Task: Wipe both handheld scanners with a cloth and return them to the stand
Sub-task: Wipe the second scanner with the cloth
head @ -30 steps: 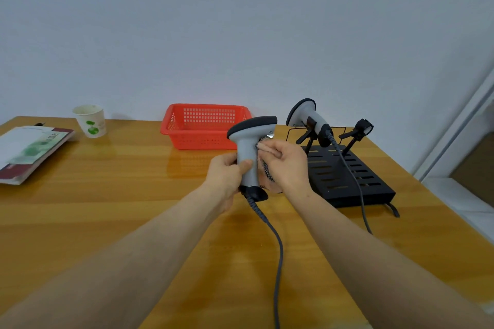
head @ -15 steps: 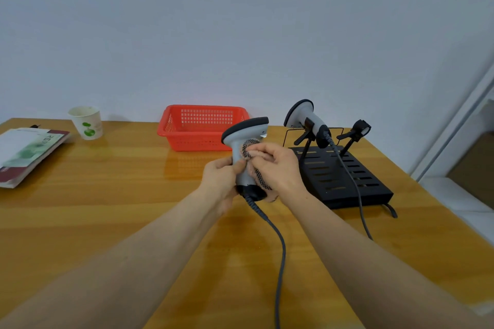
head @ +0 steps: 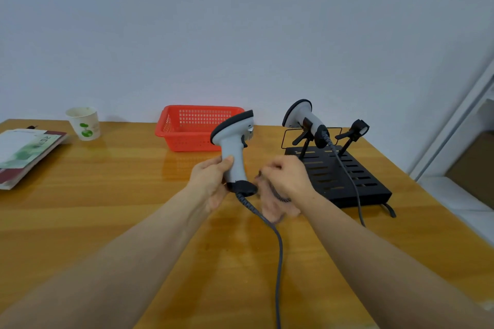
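Observation:
My left hand (head: 209, 180) grips the handle of a grey handheld scanner (head: 233, 141) with a black head rim, held upright above the table. Its grey cable (head: 278, 248) trails toward me. My right hand (head: 287, 177) is just right of the scanner's base, apart from it, shut on a pinkish cloth (head: 275, 207) that hangs blurred below the fingers. A second grey scanner (head: 303, 117) rests in the left cradle of the black slotted stand (head: 355, 181). The stand's right cradle (head: 357, 129) holds nothing.
A red plastic basket (head: 195, 128) sits behind the held scanner. A paper cup (head: 83, 123) and a booklet (head: 24, 151) lie at the far left. The table's right edge runs close past the stand, with the second scanner's cable (head: 352, 184) draped over it.
My right hand with the cloth has come off the scanner's handle and dropped to the right of its base. The scanner's head has turned a little.

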`<state>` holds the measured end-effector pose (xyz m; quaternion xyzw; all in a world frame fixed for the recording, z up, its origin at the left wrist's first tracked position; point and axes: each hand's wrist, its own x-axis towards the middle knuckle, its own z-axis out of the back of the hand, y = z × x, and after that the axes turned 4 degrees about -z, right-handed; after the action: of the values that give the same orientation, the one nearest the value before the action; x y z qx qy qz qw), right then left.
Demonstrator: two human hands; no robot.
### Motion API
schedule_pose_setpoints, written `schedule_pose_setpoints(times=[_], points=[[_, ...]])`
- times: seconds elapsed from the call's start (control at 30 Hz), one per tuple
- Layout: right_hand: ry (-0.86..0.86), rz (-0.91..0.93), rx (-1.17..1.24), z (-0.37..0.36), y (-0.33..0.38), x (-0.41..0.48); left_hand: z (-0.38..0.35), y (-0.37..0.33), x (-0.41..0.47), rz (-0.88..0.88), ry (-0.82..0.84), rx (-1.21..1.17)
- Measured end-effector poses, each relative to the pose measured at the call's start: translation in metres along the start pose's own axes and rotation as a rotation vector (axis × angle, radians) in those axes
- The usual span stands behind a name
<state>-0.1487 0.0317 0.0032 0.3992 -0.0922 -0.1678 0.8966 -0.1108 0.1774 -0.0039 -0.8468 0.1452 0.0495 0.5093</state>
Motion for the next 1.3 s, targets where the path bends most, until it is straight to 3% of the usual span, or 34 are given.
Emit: schedule_pose_setpoints(times=[0.07,0.13,0.17,0.23,0.4,0.63,0.8,0.9,1.17,1.3], points=[[-0.02,-0.204,0.511,0.003,0.006,0.003,-0.001,0.0,-0.001,-0.007,0.026,0.024],[0.151,-0.281,1.002,0.006,0.015,0.003,-0.004,0.0,-0.002,-0.019,0.052,0.037],[0.235,-0.263,1.092,0.006,0.017,0.003,-0.005,0.001,-0.003,-0.027,0.061,0.043],[0.299,-0.209,1.055,0.002,0.017,-0.001,-0.006,0.002,-0.004,-0.05,0.091,0.073],[0.176,-0.204,1.017,-0.003,0.016,0.0,-0.011,0.006,-0.011,-0.036,0.189,0.123],[0.089,-0.221,0.935,-0.009,0.013,0.004,-0.009,0.007,-0.01,0.001,0.189,0.075],[-0.069,-0.202,0.554,-0.009,0.001,0.012,-0.009,0.005,-0.012,-0.004,0.195,0.063],[-0.152,-0.135,0.611,0.004,0.007,0.01,-0.01,0.006,-0.013,-0.027,0.187,0.113],[-0.101,-0.059,0.656,0.0,0.013,0.002,-0.015,0.01,-0.014,-0.078,0.18,0.183],[-0.238,0.077,0.382,-0.006,0.011,0.002,-0.015,0.011,-0.015,-0.129,0.174,0.256]])
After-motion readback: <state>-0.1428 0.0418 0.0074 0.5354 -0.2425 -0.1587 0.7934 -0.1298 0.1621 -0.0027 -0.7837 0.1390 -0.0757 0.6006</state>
